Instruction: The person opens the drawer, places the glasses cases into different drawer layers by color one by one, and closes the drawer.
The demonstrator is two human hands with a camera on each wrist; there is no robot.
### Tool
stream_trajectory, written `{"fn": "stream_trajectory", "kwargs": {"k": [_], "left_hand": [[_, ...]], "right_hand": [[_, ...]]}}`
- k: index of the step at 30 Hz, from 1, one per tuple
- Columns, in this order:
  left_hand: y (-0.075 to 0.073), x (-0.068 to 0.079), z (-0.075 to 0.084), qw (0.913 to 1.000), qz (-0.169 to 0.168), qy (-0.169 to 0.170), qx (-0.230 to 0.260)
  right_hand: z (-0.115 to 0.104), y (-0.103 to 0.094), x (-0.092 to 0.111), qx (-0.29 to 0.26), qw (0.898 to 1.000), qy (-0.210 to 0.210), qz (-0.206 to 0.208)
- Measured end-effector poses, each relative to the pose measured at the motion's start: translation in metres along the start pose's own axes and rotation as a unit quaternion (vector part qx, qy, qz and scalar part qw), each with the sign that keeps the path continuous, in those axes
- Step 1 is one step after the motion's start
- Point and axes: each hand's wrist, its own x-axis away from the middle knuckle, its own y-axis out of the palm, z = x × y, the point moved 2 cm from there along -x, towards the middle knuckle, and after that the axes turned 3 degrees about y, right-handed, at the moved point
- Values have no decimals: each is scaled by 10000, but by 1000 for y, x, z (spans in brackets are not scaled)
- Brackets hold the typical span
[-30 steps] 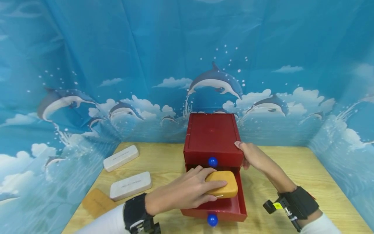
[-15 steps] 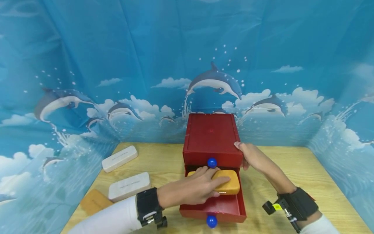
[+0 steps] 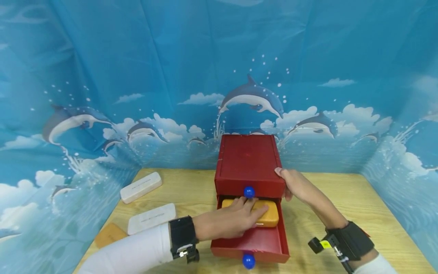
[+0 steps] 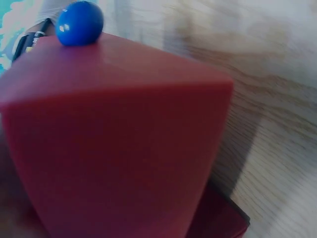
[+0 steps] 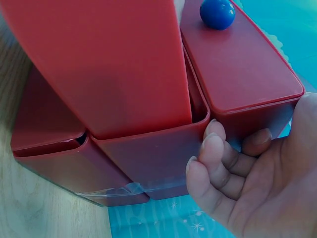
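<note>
A red drawer box (image 3: 249, 158) with blue ball knobs stands on the table, its lower drawer (image 3: 251, 241) pulled out. In that drawer, toward the back, lies a long orange glasses case (image 3: 268, 214). My left hand (image 3: 236, 219) rests on the case from above, fingers spread over its middle and hiding part of it. With my right hand (image 3: 295, 183) I hold the box's right front edge, thumb at the top corner and fingers bent against the side (image 5: 237, 173). The left wrist view shows mainly the drawer's outside and its blue knob (image 4: 79, 23); the case is hidden there.
To the left lie two white cases (image 3: 141, 187) (image 3: 152, 218) and another orange case (image 3: 109, 235), partly covered by my left sleeve. A blue dolphin-print curtain (image 3: 184, 76) surrounds the wooden table (image 3: 328, 213) at the back and sides.
The orange case has gone from tilted in my left hand to lying in the lower drawer. My left fingers have spread over it. My right hand keeps its place.
</note>
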Motion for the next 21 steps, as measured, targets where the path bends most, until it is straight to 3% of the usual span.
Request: {"fn": "stream_trajectory", "kwargs": {"k": [9,16,21], "left_hand": [[7,-6,-4,9994,59,-82,-340],[10,-14,-6,9989,113,-386,223],[11,-18,-5,9986,72,-489,207]], "right_hand": [[0,1,0,-99,10000,-2,-11],[-29,0,15,-16,10000,10,-37],[-4,1,2,-35,10000,69,1]]}}
